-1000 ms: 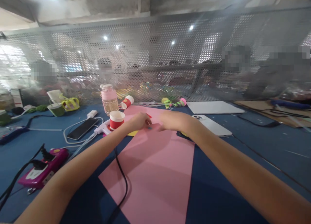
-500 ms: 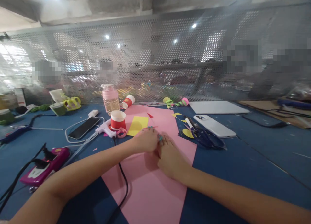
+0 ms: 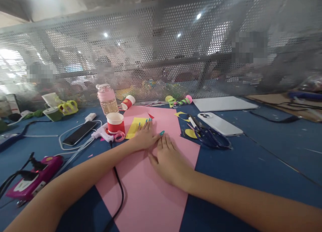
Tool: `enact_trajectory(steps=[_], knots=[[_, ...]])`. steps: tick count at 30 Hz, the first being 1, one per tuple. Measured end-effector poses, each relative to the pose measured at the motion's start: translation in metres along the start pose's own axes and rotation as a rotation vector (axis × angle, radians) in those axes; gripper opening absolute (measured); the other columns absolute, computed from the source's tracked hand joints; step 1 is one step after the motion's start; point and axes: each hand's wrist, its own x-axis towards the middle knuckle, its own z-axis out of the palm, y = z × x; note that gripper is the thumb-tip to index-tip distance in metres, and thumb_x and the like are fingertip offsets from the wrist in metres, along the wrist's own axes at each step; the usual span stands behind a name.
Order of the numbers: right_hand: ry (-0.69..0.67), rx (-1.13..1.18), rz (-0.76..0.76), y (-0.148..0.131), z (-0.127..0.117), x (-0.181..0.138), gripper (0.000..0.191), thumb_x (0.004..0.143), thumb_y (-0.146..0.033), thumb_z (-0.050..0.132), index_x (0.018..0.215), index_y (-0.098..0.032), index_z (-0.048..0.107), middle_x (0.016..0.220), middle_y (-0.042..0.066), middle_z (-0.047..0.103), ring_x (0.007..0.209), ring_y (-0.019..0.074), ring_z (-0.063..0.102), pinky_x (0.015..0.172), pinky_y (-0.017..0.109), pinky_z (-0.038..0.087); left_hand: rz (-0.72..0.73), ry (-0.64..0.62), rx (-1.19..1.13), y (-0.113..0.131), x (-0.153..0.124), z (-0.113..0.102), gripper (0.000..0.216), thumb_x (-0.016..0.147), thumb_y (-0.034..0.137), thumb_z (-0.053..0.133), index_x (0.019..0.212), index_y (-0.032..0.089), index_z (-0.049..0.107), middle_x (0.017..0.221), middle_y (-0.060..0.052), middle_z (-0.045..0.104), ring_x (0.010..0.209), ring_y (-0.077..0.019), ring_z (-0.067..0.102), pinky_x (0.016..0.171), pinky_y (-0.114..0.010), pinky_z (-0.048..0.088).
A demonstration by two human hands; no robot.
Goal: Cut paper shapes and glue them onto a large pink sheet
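Note:
My left hand [image 3: 145, 138] lies open and palm down, its fingers stretched forward with blue-green nails. Its fingertips reach onto a yellow sheet of paper [image 3: 132, 126], and its thumb points toward my right hand [image 3: 171, 158]. That hand rests flat with its fingers out on the pink paper [image 3: 153, 198], close beside the left thumb. Left of my left hand are a red and white paper cup [image 3: 115, 123], a pale glue gun [image 3: 103, 132] and a pink ring [image 3: 119, 136]. A small red scrap [image 3: 150, 115] sits just beyond my fingers.
Dark blue scissors [image 3: 213, 138], a yellow paper oval [image 3: 191, 133] and a white phone [image 3: 220, 124] lie to the right. At left are a black phone [image 3: 79, 133] and a magenta power strip [image 3: 35, 178]. Behind stands a pink bottle [image 3: 107, 99], before a perforated metal screen [image 3: 161, 54].
My hands were close together with the left fingers curled; the left has now spread flat onto the yellow paper. The right has shifted slightly left, and the view has moved a little.

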Motion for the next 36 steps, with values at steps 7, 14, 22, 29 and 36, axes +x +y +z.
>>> enact_trajectory(steps=[7,14,22,29,36], knots=[[0.025,0.002,0.0,0.001,0.001,0.0,0.068,0.086,-0.038,0.028,0.131,0.014,0.033,0.138,0.031,0.03,0.131,0.0377,0.025,0.105,0.05,0.023,0.012,0.045,-0.089,-0.014,0.012,0.003,0.075,0.087,0.052,0.034,0.14,0.006,0.009,0.146,-0.023,0.02,0.133,-0.0314,0.027,0.107,-0.049,0.017],[-0.006,0.024,0.002,0.001,-0.002,-0.001,0.07,0.086,-0.038,0.03,0.132,0.014,0.029,0.139,0.031,0.027,0.132,0.037,0.023,0.107,0.047,0.021,0.01,0.073,-0.162,-0.015,0.01,0.004,0.079,0.086,0.047,0.038,0.14,0.004,-0.001,0.14,-0.021,0.035,0.13,-0.03,0.033,0.108,-0.049,0.016],[0.022,0.023,0.015,-0.001,0.002,0.001,0.068,0.086,-0.037,0.03,0.132,0.014,0.031,0.139,0.03,0.027,0.131,0.0382,0.023,0.106,0.051,0.021,0.055,-0.036,-0.017,-0.016,0.013,0.0,0.066,0.09,0.051,0.027,0.14,0.011,0.016,0.149,-0.018,0.016,0.138,-0.0279,0.013,0.107,-0.055,0.013],[-0.038,-0.024,0.02,-0.003,-0.004,0.0,0.067,0.087,-0.036,0.031,0.133,0.014,0.028,0.14,0.031,0.025,0.132,0.0382,0.021,0.107,0.048,0.021,0.031,-0.049,-0.006,-0.015,0.014,-0.001,0.07,0.088,0.057,0.019,0.141,0.011,0.015,0.149,-0.017,0.012,0.138,-0.0264,0.009,0.108,-0.053,0.01],[-0.047,-0.032,0.013,-0.003,-0.003,0.0,0.067,0.088,-0.036,0.029,0.133,0.014,0.027,0.139,0.033,0.023,0.132,0.0389,0.02,0.107,0.048,0.019,-0.033,-0.033,-0.016,-0.015,0.017,0.003,0.082,0.085,0.062,0.02,0.14,0.002,0.014,0.149,-0.019,0.011,0.138,-0.0273,0.008,0.11,-0.048,0.012]])
